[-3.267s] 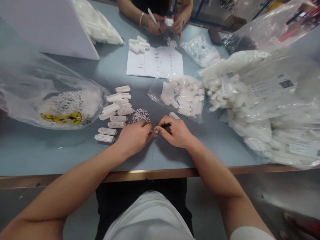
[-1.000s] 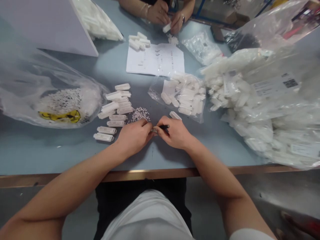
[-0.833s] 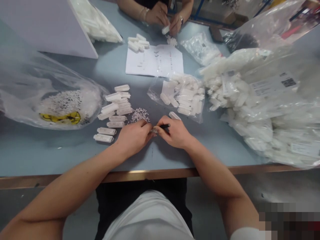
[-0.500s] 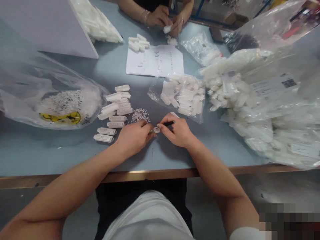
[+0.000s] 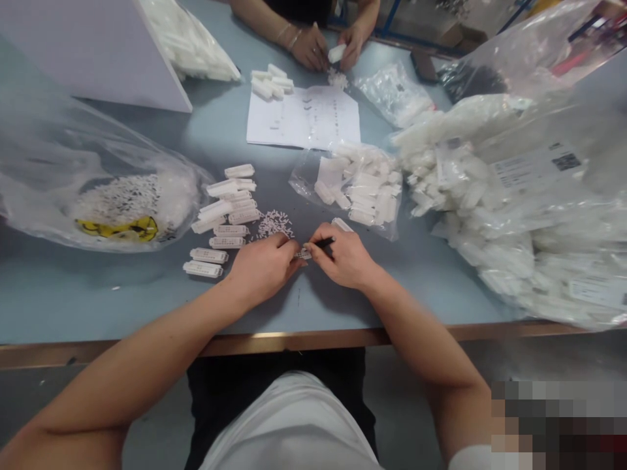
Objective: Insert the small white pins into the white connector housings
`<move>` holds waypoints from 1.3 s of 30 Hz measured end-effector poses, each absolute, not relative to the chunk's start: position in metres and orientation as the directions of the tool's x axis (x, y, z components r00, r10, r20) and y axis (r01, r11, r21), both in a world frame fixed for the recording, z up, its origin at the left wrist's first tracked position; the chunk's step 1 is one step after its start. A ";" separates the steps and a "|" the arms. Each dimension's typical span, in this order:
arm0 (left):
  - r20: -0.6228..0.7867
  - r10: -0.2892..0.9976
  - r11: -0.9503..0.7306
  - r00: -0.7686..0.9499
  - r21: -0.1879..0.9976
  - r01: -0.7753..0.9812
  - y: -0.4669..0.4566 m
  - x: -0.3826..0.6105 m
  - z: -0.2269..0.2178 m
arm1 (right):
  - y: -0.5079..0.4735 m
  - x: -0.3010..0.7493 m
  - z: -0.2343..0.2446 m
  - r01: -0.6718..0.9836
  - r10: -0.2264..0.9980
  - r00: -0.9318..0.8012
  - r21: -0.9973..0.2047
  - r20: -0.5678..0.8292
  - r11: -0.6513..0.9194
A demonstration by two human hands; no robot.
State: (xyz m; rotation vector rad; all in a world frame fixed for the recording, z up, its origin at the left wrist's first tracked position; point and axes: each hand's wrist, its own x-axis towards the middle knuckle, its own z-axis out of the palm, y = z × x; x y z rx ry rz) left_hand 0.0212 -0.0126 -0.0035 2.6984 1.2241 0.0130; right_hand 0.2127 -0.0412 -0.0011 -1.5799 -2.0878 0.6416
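My left hand (image 5: 267,264) is closed on a small white plastic block (image 5: 304,254), most of it hidden by my fingers. My right hand (image 5: 343,254) grips a thin black pen-like tool (image 5: 325,242), its tip close to the block; whether it is tweezers or a pen I cannot tell. A pile of tiny white pieces (image 5: 274,224) lies just beyond my left hand. Left of the pile are several white plastic blocks (image 5: 228,230) with rows of dark marks, some stacked on others. Another white block (image 5: 341,224) lies partly hidden behind my right hand.
A clear bag of white blocks (image 5: 367,186) lies beyond my right hand. Large filled bags (image 5: 514,196) crowd the right; a bag of tiny pieces (image 5: 132,202) sits left. Across the table, a co-worker's hands (image 5: 330,52) hold a white block near a paper sheet (image 5: 294,130).
My right hand has shifted slightly left with the black tool, uncovering more of the block behind it. My left hand stays put. The co-worker's hands have moved apart.
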 end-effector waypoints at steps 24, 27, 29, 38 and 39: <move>-0.040 0.744 -0.650 0.667 0.192 0.735 -0.013 0.019 -0.006 | -0.040 0.219 0.003 0.690 0.972 -0.212 -0.690 0.096 0.219; -0.056 0.745 -0.646 0.665 0.190 0.739 -0.013 0.019 -0.005 | -0.041 0.216 0.002 0.717 0.967 -0.231 -0.652 0.109 0.245; -0.067 0.747 -0.641 0.661 0.188 0.744 -0.013 0.020 -0.004 | -0.041 0.214 0.002 0.744 0.967 -0.241 -0.623 0.086 0.241; -0.060 0.753 -0.634 0.655 0.199 0.747 -0.012 0.019 -0.006 | -0.042 0.218 0.004 0.689 0.977 -0.183 -0.695 0.108 0.206; -0.060 0.755 -0.631 0.653 0.204 0.748 -0.012 0.019 -0.006 | -0.042 0.219 0.005 0.677 0.981 -0.161 -0.711 0.109 0.190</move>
